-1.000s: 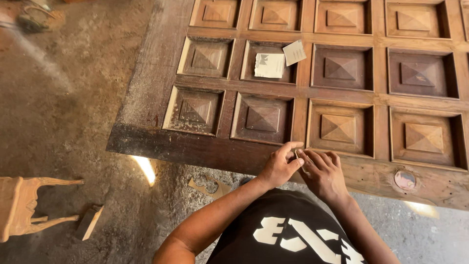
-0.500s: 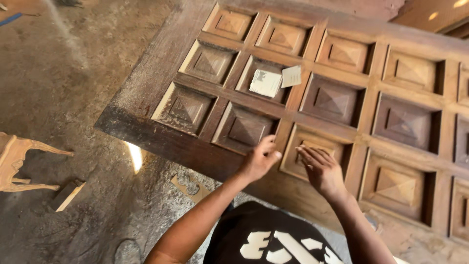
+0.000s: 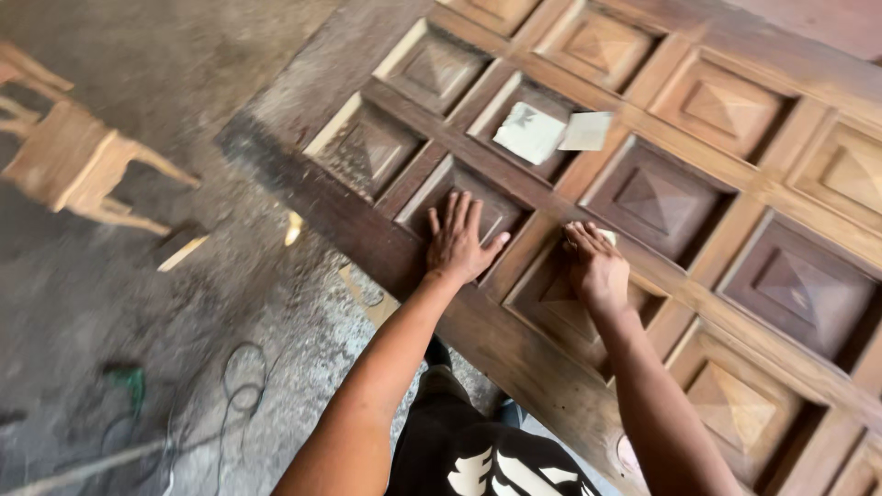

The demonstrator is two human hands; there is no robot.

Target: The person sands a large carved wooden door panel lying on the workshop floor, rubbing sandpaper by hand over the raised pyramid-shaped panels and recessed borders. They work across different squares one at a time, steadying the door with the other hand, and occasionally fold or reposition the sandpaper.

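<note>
The left hand (image 3: 459, 241) lies flat with fingers spread, gripping nothing, on a recessed square of the carved wooden door panel (image 3: 367, 234). The right hand (image 3: 595, 268) curls over a pale sandpaper scrap (image 3: 607, 237) pressed into the neighbouring recess. Both forearms reach straight out across the panel's near edge, with bare concrete floor (image 3: 138, 312) open to the left.

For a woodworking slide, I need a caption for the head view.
Left hand flat on a carved wooden door, right hand pressing a small pale piece.
</note>
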